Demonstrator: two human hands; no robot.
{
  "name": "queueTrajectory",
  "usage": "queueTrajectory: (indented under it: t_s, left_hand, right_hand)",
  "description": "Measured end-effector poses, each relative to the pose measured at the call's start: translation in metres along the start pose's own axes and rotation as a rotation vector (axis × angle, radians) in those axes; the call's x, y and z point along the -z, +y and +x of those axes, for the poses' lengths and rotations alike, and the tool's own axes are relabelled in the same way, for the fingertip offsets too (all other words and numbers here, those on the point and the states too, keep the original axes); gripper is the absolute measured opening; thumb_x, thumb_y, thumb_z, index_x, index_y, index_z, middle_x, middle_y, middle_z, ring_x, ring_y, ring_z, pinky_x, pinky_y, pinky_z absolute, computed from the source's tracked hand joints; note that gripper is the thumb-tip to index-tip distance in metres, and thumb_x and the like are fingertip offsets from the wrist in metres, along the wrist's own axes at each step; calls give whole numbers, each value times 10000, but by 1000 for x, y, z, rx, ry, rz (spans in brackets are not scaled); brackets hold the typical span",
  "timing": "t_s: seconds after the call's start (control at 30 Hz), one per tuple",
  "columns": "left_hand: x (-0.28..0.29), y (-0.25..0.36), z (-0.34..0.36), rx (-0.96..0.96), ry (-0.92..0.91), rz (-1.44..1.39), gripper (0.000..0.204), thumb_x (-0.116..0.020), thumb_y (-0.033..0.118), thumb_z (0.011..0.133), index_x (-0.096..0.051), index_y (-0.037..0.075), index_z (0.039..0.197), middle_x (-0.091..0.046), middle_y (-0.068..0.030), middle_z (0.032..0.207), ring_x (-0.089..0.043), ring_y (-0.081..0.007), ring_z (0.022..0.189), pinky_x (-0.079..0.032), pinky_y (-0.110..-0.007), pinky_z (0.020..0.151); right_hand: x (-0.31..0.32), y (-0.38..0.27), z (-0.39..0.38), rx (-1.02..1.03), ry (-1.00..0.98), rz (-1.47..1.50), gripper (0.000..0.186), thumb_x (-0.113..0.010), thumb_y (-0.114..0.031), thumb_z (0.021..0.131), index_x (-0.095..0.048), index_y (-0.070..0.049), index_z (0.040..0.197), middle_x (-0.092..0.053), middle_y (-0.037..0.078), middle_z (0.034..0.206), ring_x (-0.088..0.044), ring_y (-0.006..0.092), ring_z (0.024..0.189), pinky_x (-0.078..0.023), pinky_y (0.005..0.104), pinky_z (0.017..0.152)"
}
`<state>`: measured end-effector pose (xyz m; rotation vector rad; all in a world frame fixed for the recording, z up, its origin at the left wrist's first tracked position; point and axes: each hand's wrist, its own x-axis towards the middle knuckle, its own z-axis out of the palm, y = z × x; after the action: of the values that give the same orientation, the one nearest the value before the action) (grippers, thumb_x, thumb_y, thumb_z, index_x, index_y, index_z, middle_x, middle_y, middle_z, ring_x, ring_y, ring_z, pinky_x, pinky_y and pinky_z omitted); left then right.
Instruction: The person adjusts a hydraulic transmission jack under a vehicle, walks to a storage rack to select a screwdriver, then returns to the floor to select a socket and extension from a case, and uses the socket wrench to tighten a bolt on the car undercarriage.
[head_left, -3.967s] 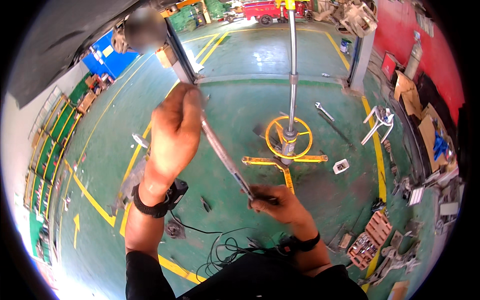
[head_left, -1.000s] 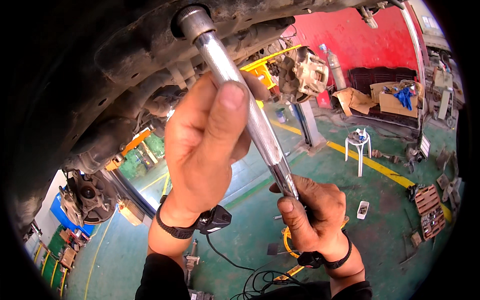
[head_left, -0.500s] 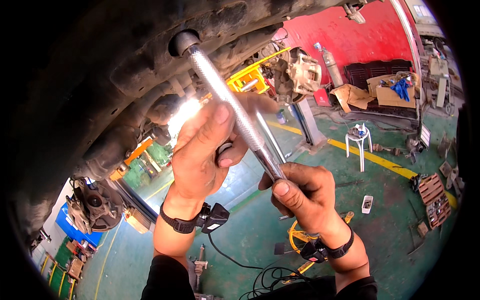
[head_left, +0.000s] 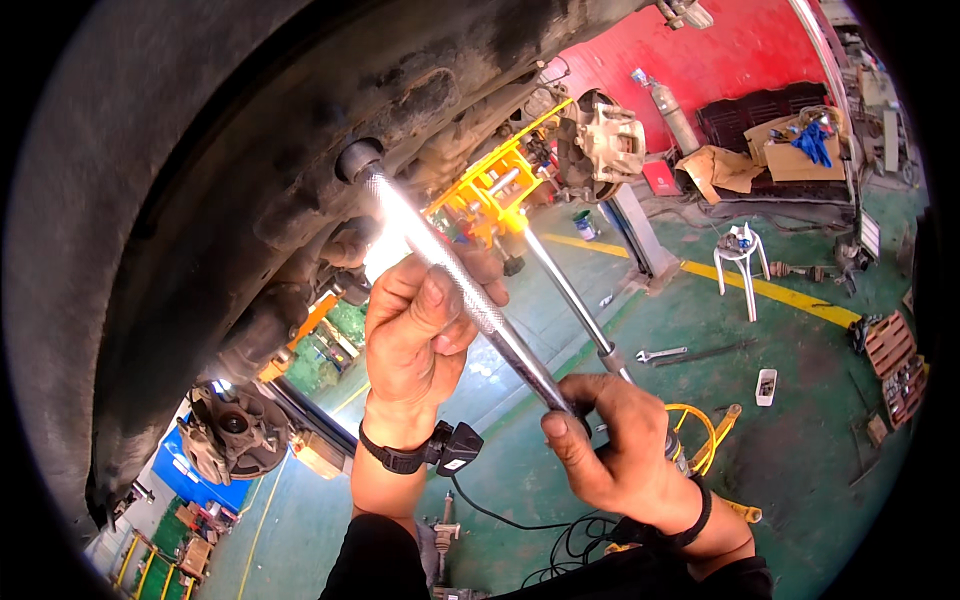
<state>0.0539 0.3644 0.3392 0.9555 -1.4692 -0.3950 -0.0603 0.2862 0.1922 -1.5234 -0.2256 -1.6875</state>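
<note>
A long chrome bar with a knurled grip [head_left: 465, 285] slants up to a dark round fitting [head_left: 358, 160] in the vehicle's underside. My left hand [head_left: 415, 325] is closed around the knurled stretch, thumb on the near side and some fingertips behind it. At the bar's lower end, my right hand [head_left: 620, 430] grips with its index finger curled over and its thumb lower; part of that end is hidden. Whether the bar's upper tip sits inside the fitting or only against it, I cannot tell.
The dark underbody [head_left: 240, 130] fills the upper left. Beyond the bar stands a yellow transmission jack [head_left: 500, 190] on a chrome post. A brake disc [head_left: 235, 425] hangs at left. A wrench [head_left: 661, 354], white tub [head_left: 766, 388] and white stool [head_left: 738, 258] are on the floor.
My view has shifted, so the underbody fitting appears lower and more of the jack shows. Both hands stay on the bar, and the right hand's fingers have shifted at its lower end.
</note>
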Motion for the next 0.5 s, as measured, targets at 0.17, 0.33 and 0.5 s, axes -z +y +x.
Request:
queueTrajectory:
  t_s: [0.17,0.33,0.5]
  left_hand:
    - [-5,-2,5,-22,-100,-42,391,-532,293,942,-562,-70,1084,-623,-232,966,-391,-26,482,-309,-143,432]
    - [-7,2,10,10,-239,-119,435,-478,306,964,-530,-99,1115,-603,-272,925,-367,-29,453,-289,-147,401]
    - [-5,-2,6,-31,-135,-132,372,-548,259,932,-566,-81,1082,-616,-273,894,-403,-37,465,-310,-144,416]
  right_hand:
    - [5,-12,6,-471,-90,383,275,-527,-249,951,-597,15,926,-516,43,535,-498,135,432,-415,269,462]
    - [19,9,8,-871,-329,1397,369,-511,-369,954,-589,-11,994,-497,-1,622,-447,64,520,-338,202,436]
    - [32,-14,8,-594,-263,694,403,-614,-342,894,-543,0,1094,-552,35,743,-513,97,586,-413,242,488]
